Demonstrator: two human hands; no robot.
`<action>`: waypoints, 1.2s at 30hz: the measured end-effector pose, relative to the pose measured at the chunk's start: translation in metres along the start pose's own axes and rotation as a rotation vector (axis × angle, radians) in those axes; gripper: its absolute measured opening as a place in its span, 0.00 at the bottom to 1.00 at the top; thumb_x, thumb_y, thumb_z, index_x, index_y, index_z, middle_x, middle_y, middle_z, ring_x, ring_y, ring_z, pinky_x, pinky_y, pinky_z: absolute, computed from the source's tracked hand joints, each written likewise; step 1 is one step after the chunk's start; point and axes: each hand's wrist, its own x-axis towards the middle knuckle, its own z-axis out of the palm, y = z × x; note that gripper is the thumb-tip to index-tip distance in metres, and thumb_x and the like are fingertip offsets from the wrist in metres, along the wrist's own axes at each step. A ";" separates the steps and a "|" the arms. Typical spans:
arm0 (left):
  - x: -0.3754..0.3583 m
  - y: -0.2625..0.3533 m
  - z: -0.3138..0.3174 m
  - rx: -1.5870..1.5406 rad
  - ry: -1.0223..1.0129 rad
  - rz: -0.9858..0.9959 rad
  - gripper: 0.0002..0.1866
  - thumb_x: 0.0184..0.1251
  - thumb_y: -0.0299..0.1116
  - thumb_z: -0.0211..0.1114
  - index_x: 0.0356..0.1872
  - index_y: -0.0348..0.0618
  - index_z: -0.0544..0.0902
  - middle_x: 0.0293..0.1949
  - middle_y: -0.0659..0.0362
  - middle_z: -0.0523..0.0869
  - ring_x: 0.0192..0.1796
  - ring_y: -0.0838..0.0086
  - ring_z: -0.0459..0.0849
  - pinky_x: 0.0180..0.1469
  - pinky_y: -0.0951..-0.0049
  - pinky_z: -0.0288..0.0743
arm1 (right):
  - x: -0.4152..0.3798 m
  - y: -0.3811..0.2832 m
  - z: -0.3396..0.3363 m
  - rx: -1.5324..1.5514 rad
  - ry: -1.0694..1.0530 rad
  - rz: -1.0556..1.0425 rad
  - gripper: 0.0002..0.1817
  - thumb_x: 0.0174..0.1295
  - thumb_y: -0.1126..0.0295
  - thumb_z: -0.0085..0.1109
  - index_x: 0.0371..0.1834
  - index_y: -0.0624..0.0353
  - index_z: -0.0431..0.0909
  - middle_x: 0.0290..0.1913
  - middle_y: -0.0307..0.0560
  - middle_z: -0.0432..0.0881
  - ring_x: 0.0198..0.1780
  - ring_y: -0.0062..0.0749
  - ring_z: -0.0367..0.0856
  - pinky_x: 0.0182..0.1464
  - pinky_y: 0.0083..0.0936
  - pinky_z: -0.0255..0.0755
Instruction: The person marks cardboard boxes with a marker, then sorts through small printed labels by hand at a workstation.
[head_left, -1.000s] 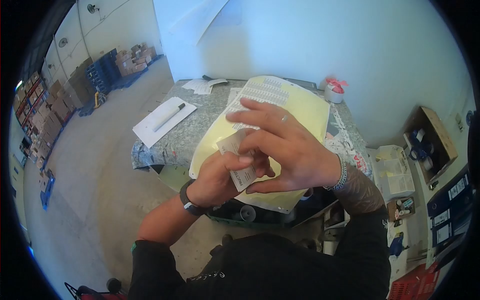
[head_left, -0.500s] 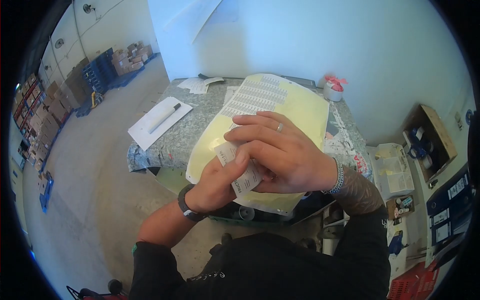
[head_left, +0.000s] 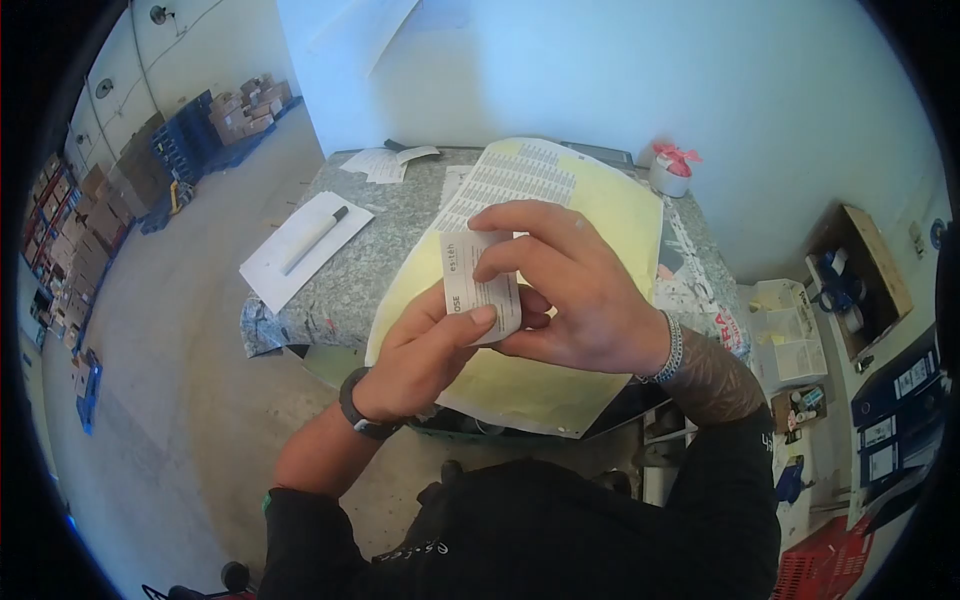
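Note:
My left hand (head_left: 428,345) grips a small white item with a printed label (head_left: 482,300), its thumb pressed on the label's lower edge. "es:teh" and part of a word ending in "OSE" can be read on it. What lies behind the label is hidden by my fingers. My right hand (head_left: 575,285) curls around the right side of the same item, with fingertips at its upper edge and on its face. Beneath both hands spreads a big yellow sheet (head_left: 620,235), with rows of printed white labels (head_left: 525,175) along its upper left part.
On the grey-covered table (head_left: 390,225), a marker (head_left: 315,238) lies on white paper (head_left: 265,268) at the left. Paper slips (head_left: 378,165) and a white tub with a pink ribbon (head_left: 670,175) stand at the back. A shelf with white bins (head_left: 785,335) is at the right.
Both hands have risen slightly, and the labelled item has turned more upright, showing more of its face. My right fingers have lifted from across the label toward its upper edge.

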 end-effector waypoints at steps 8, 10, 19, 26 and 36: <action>0.013 0.019 -0.024 0.301 0.019 -0.065 0.16 0.77 0.27 0.53 0.61 0.31 0.73 0.52 0.52 0.84 0.56 0.70 0.83 0.58 0.69 0.79 | 0.010 0.012 0.009 -0.102 -0.011 -0.038 0.26 0.38 0.67 0.77 0.44 0.55 0.78 0.60 0.48 0.76 0.58 0.43 0.76 0.56 0.37 0.71; 0.015 0.021 -0.030 0.314 0.029 -0.084 0.16 0.76 0.26 0.53 0.60 0.31 0.74 0.51 0.52 0.85 0.56 0.70 0.83 0.57 0.69 0.79 | 0.014 0.014 0.009 -0.102 -0.033 -0.030 0.26 0.40 0.66 0.75 0.45 0.55 0.77 0.59 0.47 0.76 0.60 0.43 0.76 0.59 0.39 0.69; 0.019 0.027 -0.049 0.352 -0.035 -0.011 0.16 0.73 0.25 0.55 0.59 0.31 0.75 0.51 0.53 0.84 0.54 0.71 0.83 0.57 0.67 0.78 | 0.023 0.016 0.013 -0.116 -0.039 -0.077 0.27 0.38 0.67 0.76 0.44 0.56 0.77 0.60 0.49 0.76 0.59 0.44 0.77 0.60 0.39 0.70; 0.031 0.027 -0.049 -0.078 0.061 -0.040 0.21 0.68 0.28 0.53 0.60 0.33 0.73 0.48 0.54 0.82 0.53 0.68 0.82 0.58 0.61 0.78 | 0.030 0.022 0.006 0.000 -0.019 -0.015 0.27 0.41 0.70 0.78 0.48 0.59 0.78 0.63 0.56 0.75 0.60 0.51 0.76 0.59 0.40 0.72; 0.028 0.012 -0.079 1.373 -0.129 0.127 0.30 0.51 0.27 0.70 0.60 0.40 0.76 0.56 0.47 0.82 0.57 0.50 0.80 0.59 0.58 0.73 | -0.049 0.033 0.032 -0.276 -0.364 0.410 0.29 0.57 0.58 0.72 0.58 0.61 0.76 0.58 0.56 0.78 0.63 0.52 0.74 0.64 0.42 0.67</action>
